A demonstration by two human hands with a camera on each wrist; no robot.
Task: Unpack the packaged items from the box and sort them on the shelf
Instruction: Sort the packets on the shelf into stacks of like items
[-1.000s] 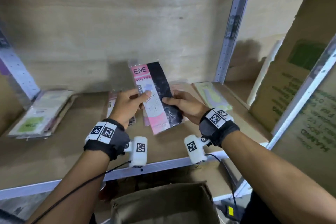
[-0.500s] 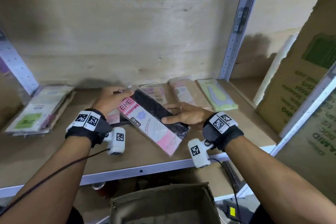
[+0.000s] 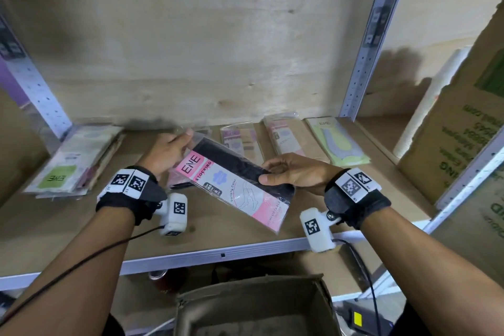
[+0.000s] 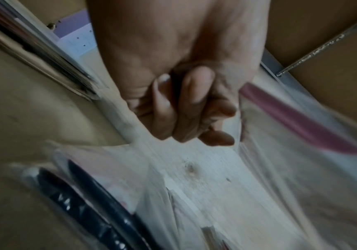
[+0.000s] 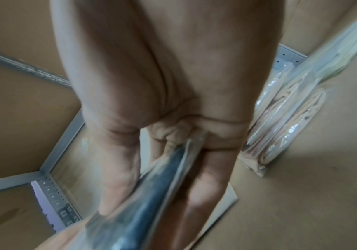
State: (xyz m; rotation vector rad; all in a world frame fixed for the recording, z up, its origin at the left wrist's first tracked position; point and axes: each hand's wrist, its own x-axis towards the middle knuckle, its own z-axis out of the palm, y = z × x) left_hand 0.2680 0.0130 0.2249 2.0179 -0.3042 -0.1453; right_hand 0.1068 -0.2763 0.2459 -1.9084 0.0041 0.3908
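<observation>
Lifted again off the shelf since half a second ago, the stocking packet hangs above its middle. Its long axis slants from back-left to front-right edge; pink "ENE" card, black fabric, clear wrap. Right hand pinches its right edge; left hand holds its far-left corner.

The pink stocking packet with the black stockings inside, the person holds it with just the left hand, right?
No. The right hand grips the pink stocking packet too, pinching its edge, as the head view shows. The left hand holds its far end, so both hands hold it.
</observation>
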